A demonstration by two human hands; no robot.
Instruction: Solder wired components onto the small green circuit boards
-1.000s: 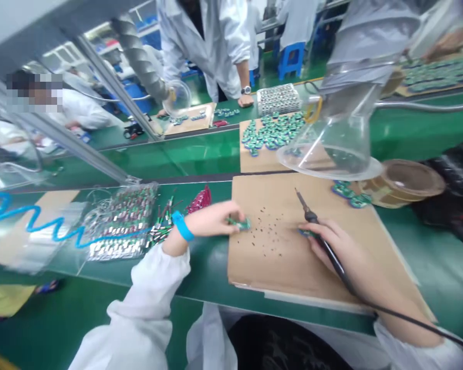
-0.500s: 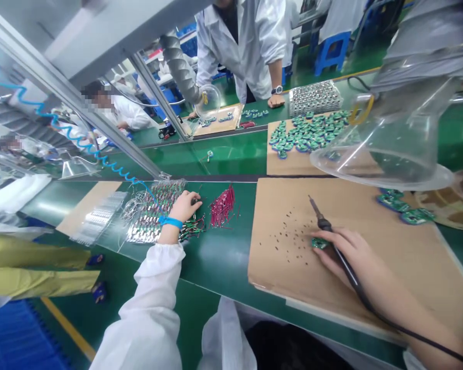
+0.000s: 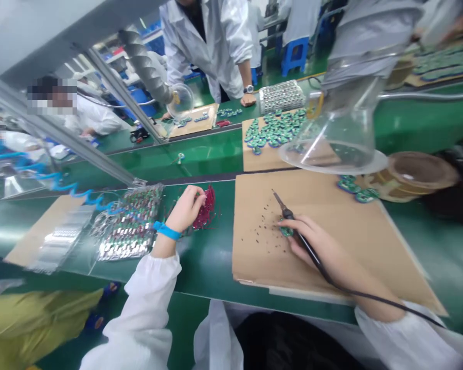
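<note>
One right hand grips an iron and a board over the cardboard; the left hand is at the red wires, left, its hold impossible to tell. The step appears to be wire-picking, calling for one strand pinched free.

Toward the back, a co-worker in a white coat leans forward, a wristwatch showing below one sleeve, with a blue stool farther behind. A clear funnel-shaped hood hangs near a round brown container. At left, a blue coiled hose stretches above someone's yellow trousers.
</note>
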